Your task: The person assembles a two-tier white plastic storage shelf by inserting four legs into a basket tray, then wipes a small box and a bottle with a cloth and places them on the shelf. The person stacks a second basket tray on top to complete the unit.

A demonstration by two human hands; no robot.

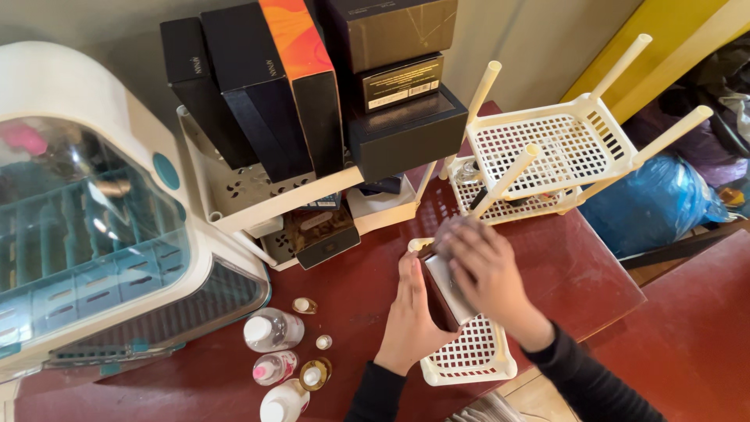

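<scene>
Head view: we look down on a dark red tabletop [375, 281]. Our left hand [412, 316] is closed around the side of a dark box [447, 287] with a pale shiny face. Our right hand [486, 270] lies flat and mostly open on top of that box, with something grey and blurry under the fingers; we cannot tell what it is. The box stands in a cream plastic basket [473, 355] at the near edge of the tabletop. The long side of the box runs from the far left to the near right. Both hands touch it, the left from the left side and the right from above.

At the far edge stands a cream shelf rack [258, 199] with tall boxes on it: black ones [250, 86], one with an orange face [297, 39], and brown and dark ones [398, 47] stacked to the right. Each has a small label we leave unread. Another cream basket [558, 141] with long legs lies tipped at the far right corner. Small bottles [273, 328] with white and gold caps stand near the left of our hands. A big white case with a see-through blue lid [101, 227] fills the left edge.
</scene>
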